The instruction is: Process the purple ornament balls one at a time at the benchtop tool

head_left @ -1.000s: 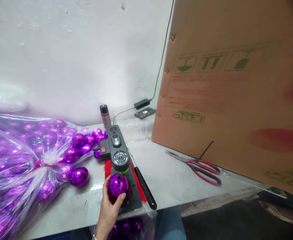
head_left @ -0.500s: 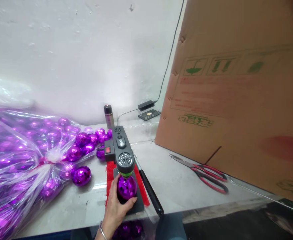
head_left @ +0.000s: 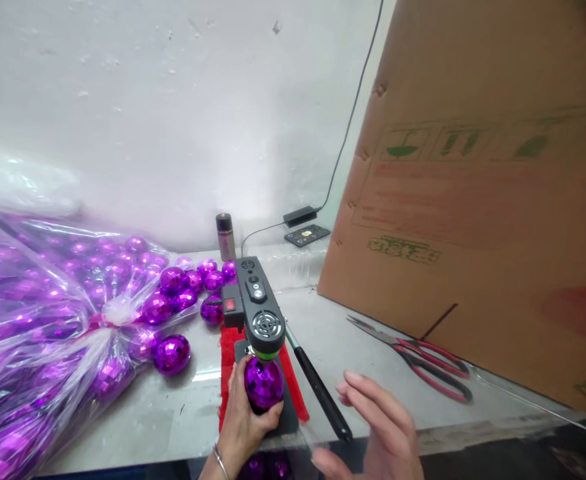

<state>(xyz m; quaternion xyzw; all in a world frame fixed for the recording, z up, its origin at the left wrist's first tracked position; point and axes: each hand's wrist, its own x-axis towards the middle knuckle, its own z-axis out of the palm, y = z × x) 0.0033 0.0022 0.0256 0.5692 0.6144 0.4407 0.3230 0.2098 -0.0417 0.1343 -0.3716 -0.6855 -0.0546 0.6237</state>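
Observation:
My left hand (head_left: 247, 415) grips a shiny purple mirror-tiled ball (head_left: 264, 385), with the thumb on its near right and the fingers along its left. The ball sits right under the green-ringed head of a small black press-like machine (head_left: 259, 303). The machine's dark base plate (head_left: 289, 419) lies on a red cloth (head_left: 227, 373). At the lower right, my right hand (head_left: 377, 427) is raised with fingers apart and holds nothing. A black-gripped lever (head_left: 323, 393) on the machine's right side is nearest to it.
A clear bag (head_left: 73, 360) of purple balls fills the left, with loose balls (head_left: 171, 354) beside it. Red-and-black scissors (head_left: 423, 360) lie right, before a large cardboard box (head_left: 473, 200). Behind stand a spray can (head_left: 225, 239), a power adapter (head_left: 301, 215) and a phone (head_left: 307, 235).
My right hand has come into view at the lower right, near the lever. My left hand still grips the ball under the machine head. The whole view has shifted slightly.

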